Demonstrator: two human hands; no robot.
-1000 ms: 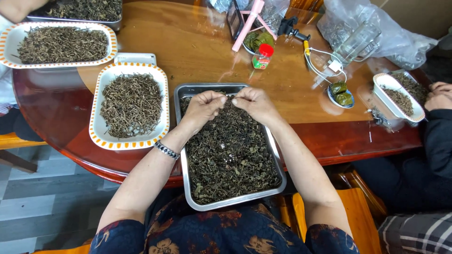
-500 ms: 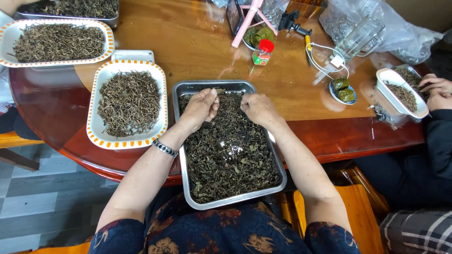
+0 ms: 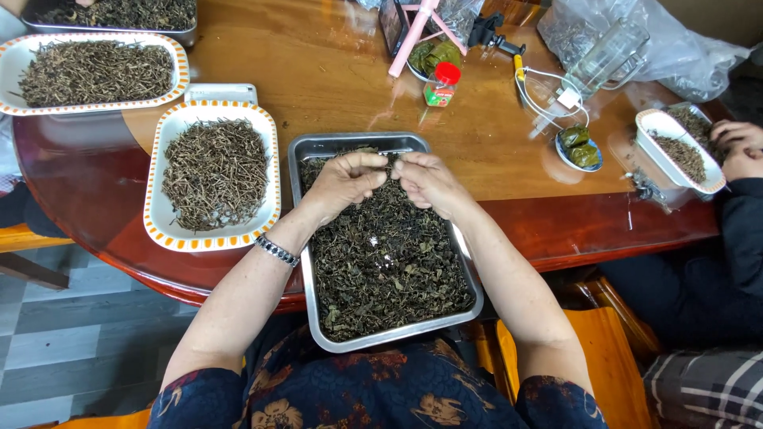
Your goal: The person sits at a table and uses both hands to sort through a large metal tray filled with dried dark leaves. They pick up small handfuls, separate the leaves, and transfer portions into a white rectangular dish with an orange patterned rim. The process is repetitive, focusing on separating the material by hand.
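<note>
Dark dried leaves (image 3: 381, 254) in a rectangular steel tray (image 3: 306, 147) are pinched between left hand (image 3: 342, 183) and right hand (image 3: 429, 183), brought together fingertip to fingertip, apparently for sorting.

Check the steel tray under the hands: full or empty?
Full. Dark dried leaves cover the steel tray almost rim to rim; only its far end shows bare metal.

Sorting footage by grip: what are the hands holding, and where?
Both the left hand and right hand meet fingertips over the dried leaves; whether they pinch a piece cannot be told.
</note>
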